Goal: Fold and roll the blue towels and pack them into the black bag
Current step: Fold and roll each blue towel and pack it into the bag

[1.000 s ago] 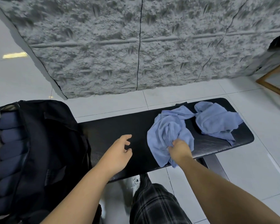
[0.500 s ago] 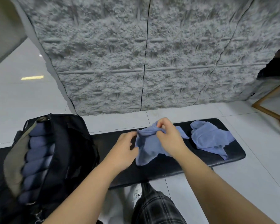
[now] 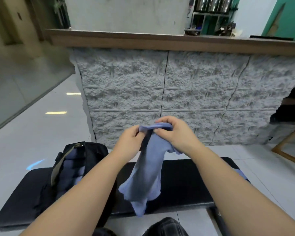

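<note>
Bag (image 3: 85, 160) sits open at the left end of the bench (image 3: 186, 181), rolled towels already inside. Above the bench I see my left hand (image 3: 129, 142) and right hand (image 3: 174, 133) close together, both pinching one towel's (image 3: 146, 171) top edge. Its long axis hangs straight down, so spreading it comes next, I think.

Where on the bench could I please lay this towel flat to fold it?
The bare stretch of the bench between the black bag and the second towel at its right end looks free. The left end is crowded by the bag, already holding rolled towels. Both hands hold the towel above that stretch.
</note>
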The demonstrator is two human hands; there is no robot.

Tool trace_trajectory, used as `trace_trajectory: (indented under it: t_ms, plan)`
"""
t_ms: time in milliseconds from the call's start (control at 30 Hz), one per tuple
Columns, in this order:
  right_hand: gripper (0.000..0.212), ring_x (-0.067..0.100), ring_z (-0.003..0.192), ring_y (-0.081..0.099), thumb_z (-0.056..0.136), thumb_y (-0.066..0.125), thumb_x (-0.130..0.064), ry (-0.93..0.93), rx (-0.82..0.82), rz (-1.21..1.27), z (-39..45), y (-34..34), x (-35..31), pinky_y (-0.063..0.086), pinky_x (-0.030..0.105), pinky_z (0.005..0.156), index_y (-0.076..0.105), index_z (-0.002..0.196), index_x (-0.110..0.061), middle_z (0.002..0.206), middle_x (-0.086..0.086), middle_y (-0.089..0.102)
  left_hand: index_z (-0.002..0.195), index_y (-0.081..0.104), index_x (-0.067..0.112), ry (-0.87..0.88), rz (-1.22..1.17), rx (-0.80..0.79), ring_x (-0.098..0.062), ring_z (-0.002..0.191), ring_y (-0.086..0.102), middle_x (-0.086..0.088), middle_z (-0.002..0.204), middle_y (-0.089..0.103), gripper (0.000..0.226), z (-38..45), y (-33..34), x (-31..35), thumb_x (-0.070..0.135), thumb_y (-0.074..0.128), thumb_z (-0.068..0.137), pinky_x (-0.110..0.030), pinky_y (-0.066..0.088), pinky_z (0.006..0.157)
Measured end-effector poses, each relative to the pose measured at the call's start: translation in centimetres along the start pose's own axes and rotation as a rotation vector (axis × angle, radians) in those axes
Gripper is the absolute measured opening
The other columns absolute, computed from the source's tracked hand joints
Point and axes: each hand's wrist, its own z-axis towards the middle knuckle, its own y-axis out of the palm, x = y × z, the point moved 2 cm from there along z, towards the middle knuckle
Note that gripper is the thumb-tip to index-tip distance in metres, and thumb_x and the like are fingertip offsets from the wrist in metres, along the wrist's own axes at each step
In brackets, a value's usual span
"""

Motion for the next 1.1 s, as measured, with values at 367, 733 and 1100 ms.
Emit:
trace_trajectory:
  t_ms: [367, 733, 1100]
  plan:
    - [0.022, 0.018, 0.072, 0.048, 0.100, 0.041, -0.027, -0.107, 0.118, -0.264, 2.4, -1.0, -5.5, 0.031, 0.029, 0.057, 0.058, 0.090, -0.016, 0.074, -0.003, 0.053, 0.090, 0.059, 0.012, 0.197, -0.096, 0.161, -0.005, 0.073, 0.051, 0.003, 0.082, 0.060, 0.019, 0.5, -4.0, 7.9, 0.011, 0.041, 0.098, -0.016, 0.040, 0.066]
    - [0.022, 0.011, 0.075, 0.048, 0.091, 0.039, -0.005, -0.022, -0.036, 0.064, 2.1, 0.0, -8.9, 0.036, 0.026, 0.066, 0.057, 0.095, -0.016, 0.083, -0.002, 0.057, 0.081, 0.052, 0.000, 0.296, 0.182, 0.180, -0.010, 0.061, 0.038, -0.001, 0.068, 0.045, 0.017, -0.8, -6.4, 9.5, 0.013, 0.060, 0.088, -0.025, 0.030, 0.057]
    - [0.020, 0.007, 0.059, 0.038, 0.081, 0.069, -0.017, -0.167, -0.119, -0.187, 1.7, 0.4, -8.7, 0.030, 0.023, 0.053, 0.054, 0.071, -0.011, 0.062, -0.006, 0.045, 0.076, 0.062, 0.002, 0.337, 0.159, 0.143, -0.011, 0.064, 0.043, -0.003, 0.067, 0.050, 0.018, -1.7, -7.7, 11.4, 0.015, 0.061, 0.089, -0.023, 0.034, 0.059]
